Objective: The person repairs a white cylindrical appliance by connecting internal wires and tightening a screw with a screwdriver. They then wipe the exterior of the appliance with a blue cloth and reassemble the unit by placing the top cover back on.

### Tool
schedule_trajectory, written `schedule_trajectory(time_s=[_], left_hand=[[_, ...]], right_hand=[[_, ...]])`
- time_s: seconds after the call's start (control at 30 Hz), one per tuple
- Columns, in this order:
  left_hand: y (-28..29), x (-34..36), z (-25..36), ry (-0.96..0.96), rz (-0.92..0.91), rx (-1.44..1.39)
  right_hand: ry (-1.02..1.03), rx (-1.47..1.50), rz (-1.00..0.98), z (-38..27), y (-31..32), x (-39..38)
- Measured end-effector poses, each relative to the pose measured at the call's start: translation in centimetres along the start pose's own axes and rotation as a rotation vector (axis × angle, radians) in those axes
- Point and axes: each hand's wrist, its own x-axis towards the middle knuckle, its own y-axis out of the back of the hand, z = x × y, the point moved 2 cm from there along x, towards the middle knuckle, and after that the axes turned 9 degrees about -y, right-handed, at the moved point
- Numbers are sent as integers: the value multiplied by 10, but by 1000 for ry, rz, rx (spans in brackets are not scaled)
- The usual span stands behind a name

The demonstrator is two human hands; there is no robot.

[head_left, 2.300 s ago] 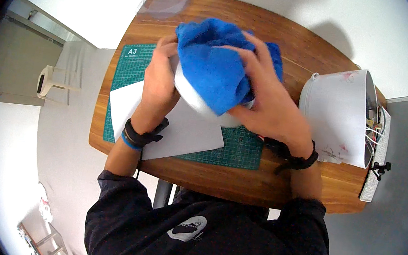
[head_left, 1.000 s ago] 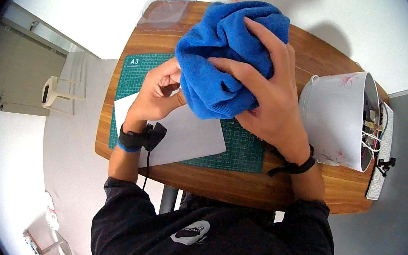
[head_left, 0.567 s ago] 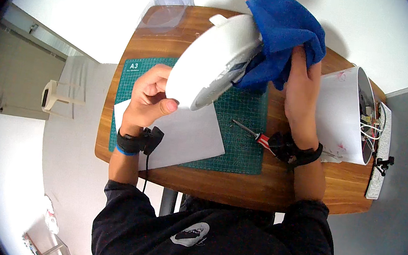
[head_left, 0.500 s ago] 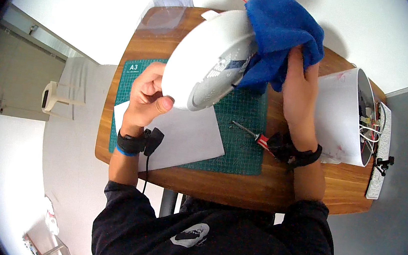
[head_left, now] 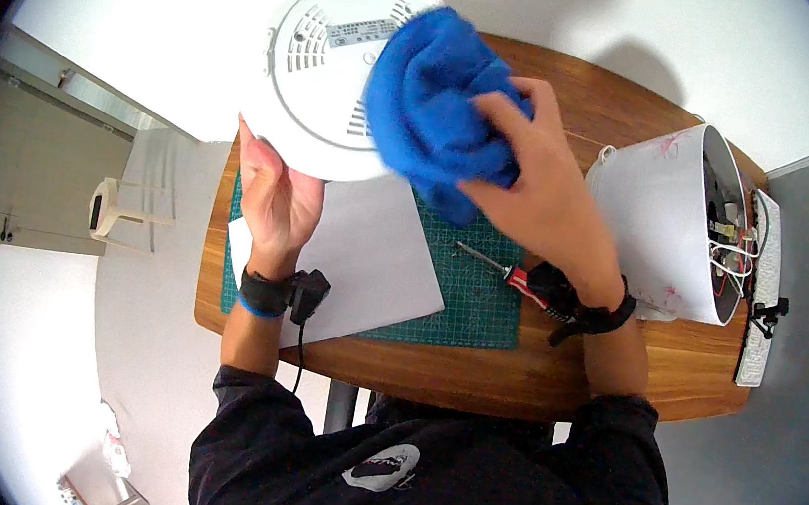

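My left hand holds a round white plastic plate from below at its near edge, thumb visible and most fingers behind it. The plate is raised with its slotted, labelled face toward me. My right hand grips a bunched blue cloth against the plate's right part, covering that area. Both wrists wear black straps. Beneath the hands lie a green cutting mat and a white paper sheet. A red-handled screwdriver rests beside my right wrist, partly hidden by it.
On the right of the wooden table, a white cylindrical housing with pink marks lies on its side, wires inside. Beyond it is a long white strip with a black clamp. A cream stool stands on the floor at left.
The plate has risen toward the upper left and turned its slotted face toward me. The cloth has moved down-left onto that face with my right hand; the screwdriver came into view earlier.
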Motion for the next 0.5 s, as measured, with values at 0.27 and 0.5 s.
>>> schedule_trajectory(time_s=[0.27, 0.5], left_hand=[[2, -9, -12, 124, -34, 177], [-27, -20, -18, 226, -243, 191]], right_hand=[[237, -145, -212, -29, -21, -15], [256, -257, 376, -9, 9, 9]])
